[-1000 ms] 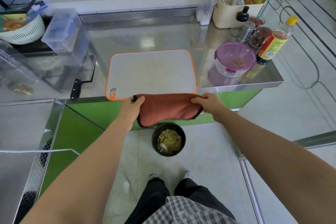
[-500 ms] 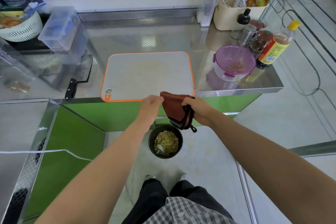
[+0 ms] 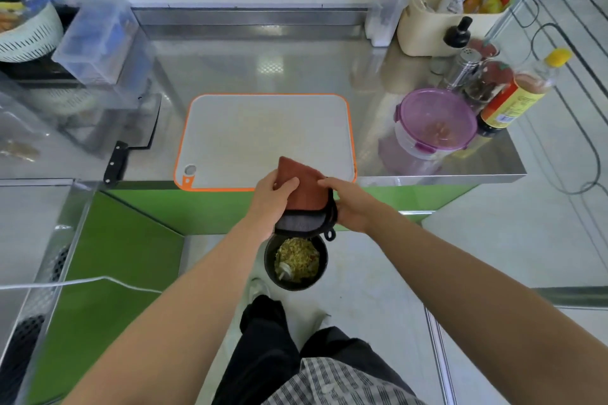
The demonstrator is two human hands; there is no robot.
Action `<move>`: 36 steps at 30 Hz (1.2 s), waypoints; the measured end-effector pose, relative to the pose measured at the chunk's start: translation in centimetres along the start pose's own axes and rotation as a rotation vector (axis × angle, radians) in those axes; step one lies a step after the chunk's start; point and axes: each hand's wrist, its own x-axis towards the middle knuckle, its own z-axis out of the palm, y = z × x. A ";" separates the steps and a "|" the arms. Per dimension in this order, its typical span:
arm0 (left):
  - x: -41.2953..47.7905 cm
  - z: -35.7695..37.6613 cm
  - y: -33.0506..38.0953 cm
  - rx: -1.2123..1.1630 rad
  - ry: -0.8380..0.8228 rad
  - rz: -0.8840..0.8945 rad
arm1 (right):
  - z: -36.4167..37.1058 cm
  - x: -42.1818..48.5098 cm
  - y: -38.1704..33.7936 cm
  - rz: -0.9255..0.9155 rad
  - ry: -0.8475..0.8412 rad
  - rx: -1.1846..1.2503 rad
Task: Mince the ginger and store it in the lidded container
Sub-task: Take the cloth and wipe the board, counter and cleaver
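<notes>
Steel worktop (image 3: 296, 69) clutter, with a scrap bin (image 3: 270, 273) on the floor (image 3: 477, 256) below

A rust-red cloth (image 3: 304, 189) with a grey underside and black trim is bunched just above the round black bin, which holds yellowish-green scraps. At the right end of the worktop stand a yellow-capped sauce bottle (image 3: 513, 99), two red-lidded jars (image 3: 490, 82) and a steel shaker (image 3: 462, 67). Behind them are a black-capped bottle (image 3: 458, 33) and a beige caddy (image 3: 424, 33) stuffed with packets, and just beside it a clear canister (image 3: 390, 6) with a beige lid. On the left sit a clear plastic box (image 3: 98, 43) and a white colander (image 3: 29, 36). The cabinet front (image 3: 131, 240) under the worktop is green.
</notes>
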 end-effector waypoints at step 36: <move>18.5 -5.4 1.8 1.168 0.058 -0.131 | -1.0 16.9 -9.1 -0.376 0.893 -0.925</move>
